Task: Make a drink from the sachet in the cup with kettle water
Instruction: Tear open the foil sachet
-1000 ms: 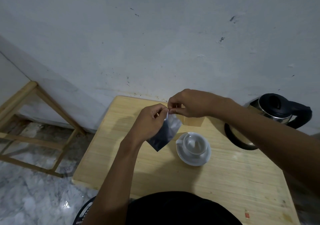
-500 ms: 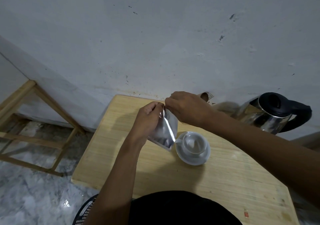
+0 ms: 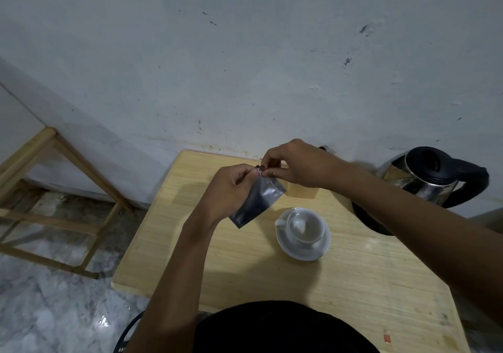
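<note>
Unmarked silver sachet (image 3: pixel 257 199) between both hands' fingers (image 3: pixel 268 173), no legible writing

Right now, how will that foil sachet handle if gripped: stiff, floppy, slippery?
The foil sachet is probably thin and floppy: it hangs down from the pinch of the left hand and right hand at its top edge. Its glossy surface suggests it is somewhat slippery. It looks flat, so likely light, with little inside.
</note>
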The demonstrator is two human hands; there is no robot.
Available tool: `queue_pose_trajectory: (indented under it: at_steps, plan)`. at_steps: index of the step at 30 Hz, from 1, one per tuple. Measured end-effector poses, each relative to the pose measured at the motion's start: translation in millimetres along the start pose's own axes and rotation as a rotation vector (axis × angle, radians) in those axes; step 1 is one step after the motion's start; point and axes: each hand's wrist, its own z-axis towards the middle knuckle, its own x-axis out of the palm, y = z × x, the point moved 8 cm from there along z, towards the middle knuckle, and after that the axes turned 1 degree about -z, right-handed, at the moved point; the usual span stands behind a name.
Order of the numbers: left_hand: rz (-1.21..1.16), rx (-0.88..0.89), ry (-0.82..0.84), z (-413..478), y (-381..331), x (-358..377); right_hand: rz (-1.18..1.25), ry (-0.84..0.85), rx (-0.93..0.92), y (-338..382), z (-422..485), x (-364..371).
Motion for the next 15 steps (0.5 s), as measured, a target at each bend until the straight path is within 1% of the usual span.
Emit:
queue_pose_trajectory:
  at_steps: [3,5,8,11,13,14,15]
  plan:
    - [-0.041,0.036,-0.031,-1.1,-6.3,-0.9,0.022,-0.032,-0.019,1.3,-0.8,-4.5]
    - [-0.105,0.02,-0.046,-1.5,-6.0,-0.5,0.036,-0.07,-0.054,3.7,-2.2,-6.5]
    - [-0.286,-0.043,-0.032,-2.9,1.8,1.9,0.033,-0.185,-0.125,7.6,-8.5,-7.1]
    - [-0.539,-0.159,0.001,-4.9,14.5,9.8,-0.036,-0.305,-0.193,15.4,-14.6,-5.6]
    - [-0.701,-0.204,0.016,-6.4,17.5,15.5,-0.067,-0.364,-0.245,20.9,-16.6,-5.6]
    - [-0.728,-0.209,0.018,-6.8,17.8,16.6,-0.067,-0.382,-0.262,22.5,-17.3,-5.8]
    - [-0.699,-0.199,0.012,-6.4,17.6,15.1,-0.062,-0.384,-0.268,22.4,-17.7,-5.6]
